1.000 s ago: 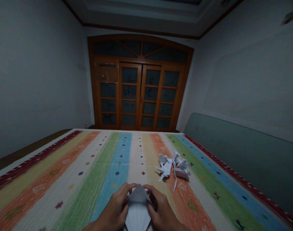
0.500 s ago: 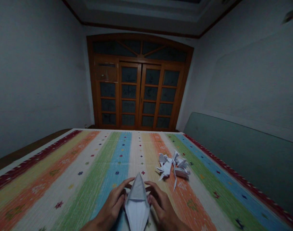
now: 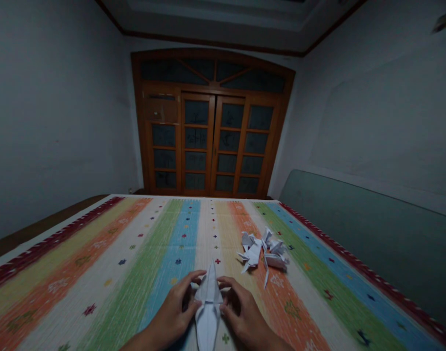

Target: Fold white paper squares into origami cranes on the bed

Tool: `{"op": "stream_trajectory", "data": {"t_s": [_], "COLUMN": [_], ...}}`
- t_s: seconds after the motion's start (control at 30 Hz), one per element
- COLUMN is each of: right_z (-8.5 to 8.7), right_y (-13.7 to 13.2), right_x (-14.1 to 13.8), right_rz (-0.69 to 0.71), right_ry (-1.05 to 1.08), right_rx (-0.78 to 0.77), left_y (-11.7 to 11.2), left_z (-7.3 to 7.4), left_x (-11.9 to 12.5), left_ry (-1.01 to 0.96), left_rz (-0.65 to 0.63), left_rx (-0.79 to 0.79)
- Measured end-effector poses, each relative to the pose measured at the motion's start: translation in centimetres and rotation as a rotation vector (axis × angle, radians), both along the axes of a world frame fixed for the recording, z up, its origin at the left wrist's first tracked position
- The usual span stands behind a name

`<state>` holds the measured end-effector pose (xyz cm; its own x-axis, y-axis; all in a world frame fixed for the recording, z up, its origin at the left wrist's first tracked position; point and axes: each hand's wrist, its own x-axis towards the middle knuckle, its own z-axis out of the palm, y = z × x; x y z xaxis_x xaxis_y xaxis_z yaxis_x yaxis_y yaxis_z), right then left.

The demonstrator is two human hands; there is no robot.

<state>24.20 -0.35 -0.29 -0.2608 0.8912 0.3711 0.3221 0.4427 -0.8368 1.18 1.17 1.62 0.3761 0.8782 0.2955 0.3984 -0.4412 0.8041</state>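
Note:
A narrow, pointed piece of folded white paper [image 3: 209, 312] stands between my two hands at the bottom middle, its tip pointing away from me. My left hand [image 3: 171, 317] pinches its left side with thumb and fingers closed on the fold. My right hand [image 3: 243, 317] pinches the right side the same way. Both rest on a bed cover with coloured stripes [image 3: 116, 263]. A small heap of finished white paper cranes [image 3: 262, 253] lies just beyond my right hand on the orange stripe.
A dark green headboard or panel [image 3: 362, 234] runs along the right side of the bed. Wooden doors with glass panes [image 3: 212, 141] close the far wall. A wooden edge [image 3: 43, 226] shows at the left.
The folded paper has been squeezed from a broad kite shape into a slim pointed one, its sides brought together. My fingers have closed in on its middle.

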Motion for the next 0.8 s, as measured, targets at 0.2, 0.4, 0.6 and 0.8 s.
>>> {"op": "stream_trajectory", "data": {"t_s": [0.2,0.4,0.6,0.8], "right_z": [-0.7,-1.0,-0.6,-0.3], "right_y": [-0.3,-0.3,-0.4,-0.3], "right_x": [0.2,0.2,0.1,0.1], "right_rz": [-0.021,-0.010,-0.002,0.042], "right_ry": [-0.124,-0.192,-0.227,-0.281], "right_rx": [-0.057,-0.039,0.016,0.178], "left_y": [-0.3,-0.1,0.0,-0.1], "left_z": [-0.1,-1.5,-2.3,-1.3], "left_x": [-0.1,-0.4,-0.3,0.0], "left_ry": [0.148,0.151,0.094,0.101], "left_rz": [-0.127,-0.154,-0.148,-0.187], "left_rx": [0.109,0.182,0.166,0.167]}}
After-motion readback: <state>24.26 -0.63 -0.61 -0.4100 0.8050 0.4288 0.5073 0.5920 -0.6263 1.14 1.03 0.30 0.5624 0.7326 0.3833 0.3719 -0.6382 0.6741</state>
